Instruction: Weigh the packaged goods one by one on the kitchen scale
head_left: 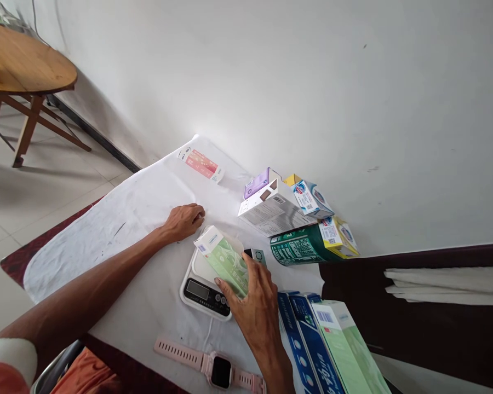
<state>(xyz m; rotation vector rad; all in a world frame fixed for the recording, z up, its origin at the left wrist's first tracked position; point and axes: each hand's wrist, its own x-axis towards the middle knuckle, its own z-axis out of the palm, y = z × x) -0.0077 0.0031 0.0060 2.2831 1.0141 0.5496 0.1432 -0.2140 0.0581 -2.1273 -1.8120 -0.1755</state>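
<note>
My right hand (252, 301) grips a light green and white box (224, 260) and holds it on the white kitchen scale (201, 287). The scale's dark display faces me. My left hand (184, 220) rests on the white cloth (127, 219) to the left of the scale, its fingers curled loosely with nothing in them.
A pile of boxes (296, 216) lies against the wall behind the scale. Blue and green boxes (324, 345) lie at my right. A pink smartwatch (213, 369) sits near the front edge. A pink flat pack (201, 164) lies at the far end. A round wooden table (20, 65) stands at left.
</note>
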